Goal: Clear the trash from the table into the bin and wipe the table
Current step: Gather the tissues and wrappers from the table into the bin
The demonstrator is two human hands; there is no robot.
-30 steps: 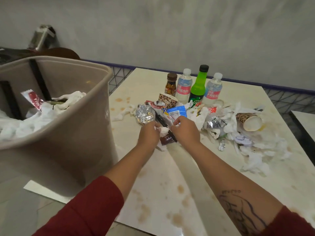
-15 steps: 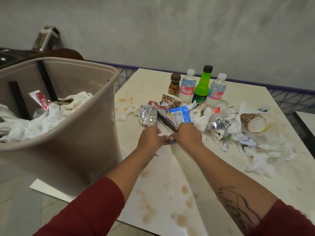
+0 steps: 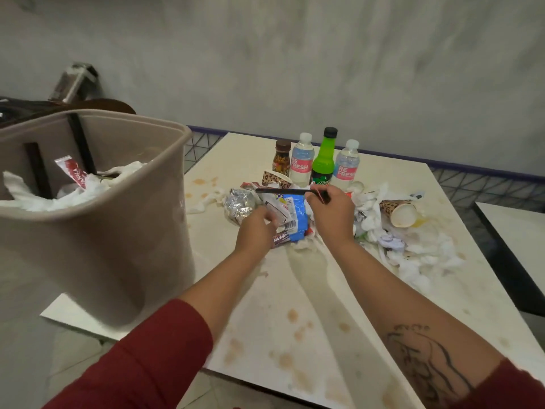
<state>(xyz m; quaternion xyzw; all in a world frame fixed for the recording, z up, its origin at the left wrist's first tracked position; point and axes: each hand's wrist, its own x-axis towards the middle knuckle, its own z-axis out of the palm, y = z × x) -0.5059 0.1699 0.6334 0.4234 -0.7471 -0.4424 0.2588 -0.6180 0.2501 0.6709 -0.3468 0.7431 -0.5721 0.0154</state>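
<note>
Your right hand (image 3: 330, 215) pinches one end of a thin black stick (image 3: 283, 191), which runs level toward your left, above the trash. Your left hand (image 3: 255, 231) curls round the crumpled blue and brown wrappers (image 3: 292, 222) between your hands. Half a second ago the stick lay in the pile; now it is raised. The bin (image 3: 118, 231) stands left of your left hand.

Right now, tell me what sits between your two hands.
In the head view, a blue-and-white wrapper lies between the left hand, which grips a brown wrapper, and the right hand, which pinches a black stick.
</note>
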